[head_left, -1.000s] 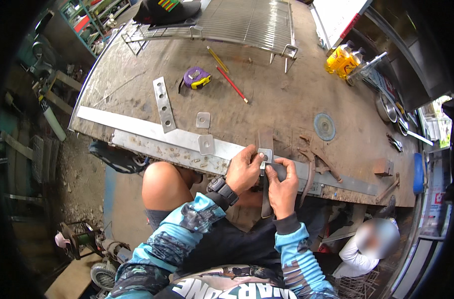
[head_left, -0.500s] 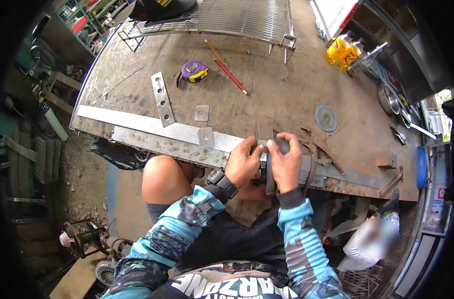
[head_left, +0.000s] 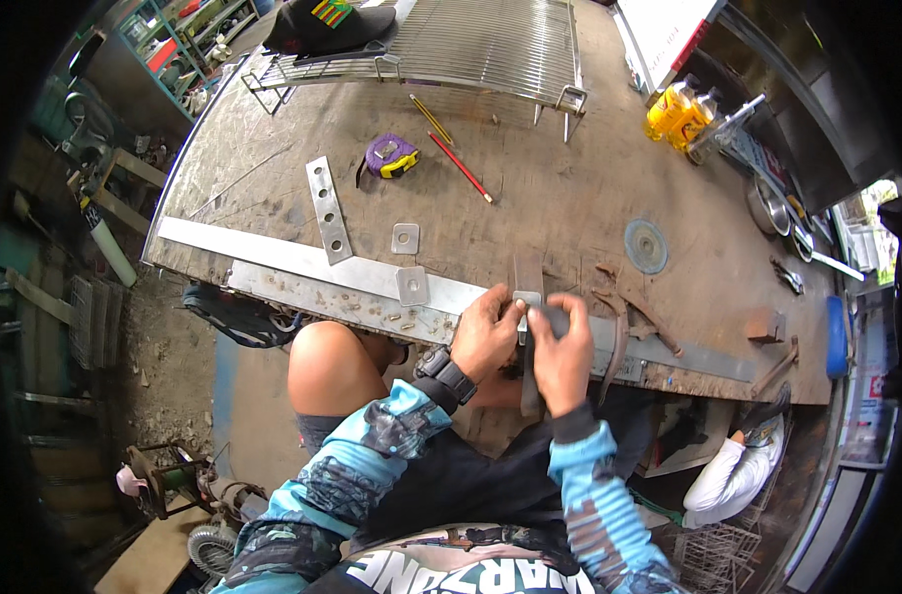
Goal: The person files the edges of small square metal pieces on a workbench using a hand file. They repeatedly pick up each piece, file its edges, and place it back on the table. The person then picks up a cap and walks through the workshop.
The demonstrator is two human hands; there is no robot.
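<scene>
At the bench's near edge, my left hand [head_left: 485, 335] pinches a small square metal plate [head_left: 529, 297] between thumb and fingers. My right hand [head_left: 564, 358] is closed beside it, its thumb near the plate. A dark grey piece shows between the right thumb and forefinger, mostly hidden, so its kind is unclear. Under the hands a brown metal bar [head_left: 528, 269] runs across the bench edge. Two more square plates with centre holes, one [head_left: 405, 239] and another [head_left: 412, 286], lie left of my hands, near a strip with several holes [head_left: 329, 211].
Long metal flats [head_left: 273, 243] line the near edge. Farther back lie a purple tape measure [head_left: 389, 156], a red pencil [head_left: 460, 167], a yellow pencil [head_left: 431, 119] and a wire rack [head_left: 480, 49]. Rightward are a round disc [head_left: 646, 247], a rusty clamp [head_left: 649, 322] and yellow bottles [head_left: 680, 111].
My hands stay together at the bench edge; the right one has shifted slightly down and left, and more of the small plate's face shows. The view has tilted a little.
</scene>
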